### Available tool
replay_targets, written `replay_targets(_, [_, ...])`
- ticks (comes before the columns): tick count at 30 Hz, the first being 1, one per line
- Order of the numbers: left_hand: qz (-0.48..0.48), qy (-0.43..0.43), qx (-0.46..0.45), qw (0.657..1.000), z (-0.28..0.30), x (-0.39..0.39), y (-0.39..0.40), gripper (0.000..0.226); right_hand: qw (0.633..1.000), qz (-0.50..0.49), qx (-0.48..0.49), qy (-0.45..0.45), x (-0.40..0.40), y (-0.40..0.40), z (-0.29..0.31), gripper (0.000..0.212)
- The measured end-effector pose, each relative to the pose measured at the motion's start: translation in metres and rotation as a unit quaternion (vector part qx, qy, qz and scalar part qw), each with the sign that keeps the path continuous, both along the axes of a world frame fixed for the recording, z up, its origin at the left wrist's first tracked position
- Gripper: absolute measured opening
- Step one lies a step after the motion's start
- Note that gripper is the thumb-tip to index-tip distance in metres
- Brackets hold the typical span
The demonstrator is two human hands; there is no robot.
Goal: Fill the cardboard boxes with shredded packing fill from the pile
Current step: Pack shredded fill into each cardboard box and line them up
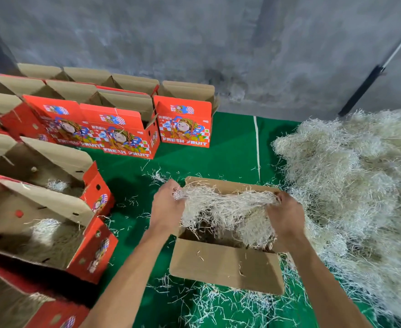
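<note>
Head view: a person is kneeling or bending over an open box (226, 263) on the green mat (230, 150), and both arms are reaching forward.
Left hand: the left hand (167, 207) is gripping one end of a clump of fill (225, 209), with the fingers curled into the strands.
Right hand: the right hand (286, 214) is gripping the other end of the same clump.
Why held so: the two hands are stretching the clump wide above the box opening, probably so that it is spreading evenly when it goes down.
Pile: the big pile (351, 185) is lying just beside the box on the right, I think so that each handful is needing only a short reach.
Filled boxes: two red boxes (52, 221) on the left are already showing some fill inside and are standing open.
Waiting boxes: more red boxes (114, 129) are standing in rows near the grey wall (194, 43).
Writing: the red fronts are reading "FRESH FRUIT" under a cartoon figure; the smaller characters above are too small to read.
Loose strands: some bits are lying scattered on the mat around the box.
</note>
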State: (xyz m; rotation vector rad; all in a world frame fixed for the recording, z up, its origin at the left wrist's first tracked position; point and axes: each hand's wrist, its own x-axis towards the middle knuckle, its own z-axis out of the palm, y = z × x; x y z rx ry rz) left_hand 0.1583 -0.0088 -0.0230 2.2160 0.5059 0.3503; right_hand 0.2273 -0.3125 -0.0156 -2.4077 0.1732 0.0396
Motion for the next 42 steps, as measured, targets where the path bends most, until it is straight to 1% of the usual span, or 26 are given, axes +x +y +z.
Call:
replay_targets(2, [-0.007,0.007,0.028,1.000,0.002,0.000,-0.007,0.032,1.000,0.004,0.009,0.003,0.000,0.003,-0.003,0.045])
replay_targets(4, [-0.068,0.063,0.062,0.994,0.002,-0.001,-0.015,0.025,0.997,0.059,-0.014,0.048,-0.003,0.008,-0.005,0.037])
replay_targets(6, [-0.158,0.124,0.052,0.978,0.002,-0.003,-0.022,0.028,0.986,0.139,0.009,0.090,-0.006,0.012,-0.007,0.043])
replay_targets(7, [-0.183,0.134,0.067,0.972,0.003,-0.004,-0.025,0.028,0.980,0.169,0.026,0.098,-0.007,0.013,-0.006,0.050])
replay_targets(8, [-0.189,0.124,0.105,0.969,0.004,-0.004,-0.028,0.026,0.979,0.185,0.021,0.085,-0.009,0.016,-0.004,0.053])
replay_targets(10, [-0.174,0.073,0.178,0.966,0.003,0.000,-0.033,0.020,0.984,0.173,-0.050,0.004,-0.008,0.021,-0.004,0.049])
replay_targets(12, [-0.200,0.057,0.152,0.966,-0.001,0.005,-0.042,0.017,0.980,0.162,-0.101,-0.049,-0.005,0.027,-0.009,0.043])
replay_targets(14, [-0.263,0.098,0.076,0.957,-0.011,0.012,-0.054,0.020,0.974,0.183,-0.133,-0.022,-0.004,0.032,-0.017,0.039])
replay_targets(15, [-0.291,0.127,0.056,0.946,-0.017,0.017,-0.060,0.028,0.970,0.200,-0.141,0.004,-0.004,0.036,-0.021,0.035])
replay_targets(16, [-0.311,0.157,0.044,0.936,-0.024,0.021,-0.065,0.039,0.968,0.216,-0.122,0.034,-0.004,0.040,-0.027,0.032])
replay_targets(18, [-0.330,0.220,0.051,0.916,-0.038,0.031,-0.070,0.065,0.967,0.216,0.008,0.134,-0.005,0.047,-0.038,0.029])
replay_targets(19, [-0.344,0.247,0.061,0.904,-0.046,0.034,-0.072,0.072,0.958,0.208,0.071,0.184,-0.006,0.050,-0.042,0.024])
replay_targets(20, [-0.357,0.264,0.064,0.894,-0.052,0.037,-0.073,0.075,0.948,0.193,0.124,0.220,-0.005,0.051,-0.047,0.027])
replay_targets(22, [-0.357,0.278,0.056,0.890,-0.063,0.041,-0.070,0.074,0.940,0.170,0.164,0.246,-0.003,0.050,-0.055,0.040])
replay_targets(24, [-0.332,0.279,0.044,0.900,-0.071,0.045,-0.063,0.074,0.948,0.154,0.157,0.229,0.001,0.046,-0.061,0.043])
replay_targets(26, [-0.310,0.275,0.020,0.910,-0.076,0.048,-0.055,0.074,0.950,0.195,0.094,0.224,0.003,0.043,-0.070,0.025])
replay_targets(27, [-0.302,0.278,0.000,0.912,-0.078,0.048,-0.053,0.073,0.942,0.246,0.022,0.227,0.004,0.044,-0.076,0.016])
replay_targets(29, [-0.308,0.293,0.006,0.905,-0.080,0.047,-0.055,0.061,0.907,0.323,-0.106,0.249,0.002,0.050,-0.086,0.010])
replay_targets(31, [-0.333,0.321,0.072,0.884,-0.086,0.047,-0.057,0.059,0.882,0.345,-0.178,0.268,0.004,0.056,-0.096,0.028])
replay_targets(33, [-0.354,0.365,0.097,0.856,-0.087,0.048,-0.057,0.057,0.870,0.340,-0.237,0.266,0.009,0.057,-0.101,0.042])
replay_targets(34, [-0.365,0.381,0.114,0.842,-0.085,0.048,-0.056,0.045,0.865,0.336,-0.255,0.272,0.011,0.057,-0.104,0.045])
replay_targets(36, [-0.377,0.399,0.206,0.810,-0.080,0.051,-0.054,0.016,0.851,0.338,-0.274,0.294,0.014,0.056,-0.106,0.050])
replay_targets(37, [-0.373,0.398,0.261,0.797,-0.078,0.051,-0.055,0.014,0.846,0.340,-0.282,0.298,0.014,0.055,-0.107,0.054])
replay_targets(38, [-0.365,0.392,0.298,0.790,-0.078,0.050,-0.057,0.020,0.844,0.340,-0.291,0.297,0.014,0.055,-0.106,0.058])
replay_targets(40, [-0.351,0.365,0.314,0.803,-0.083,0.045,-0.060,0.035,0.841,0.340,-0.315,0.280,0.013,0.055,-0.105,0.065])
replay_targets(42, [-0.357,0.318,0.310,0.822,-0.082,0.042,-0.059,0.039,0.846,0.338,-0.334,0.243,0.013,0.055,-0.098,0.058])
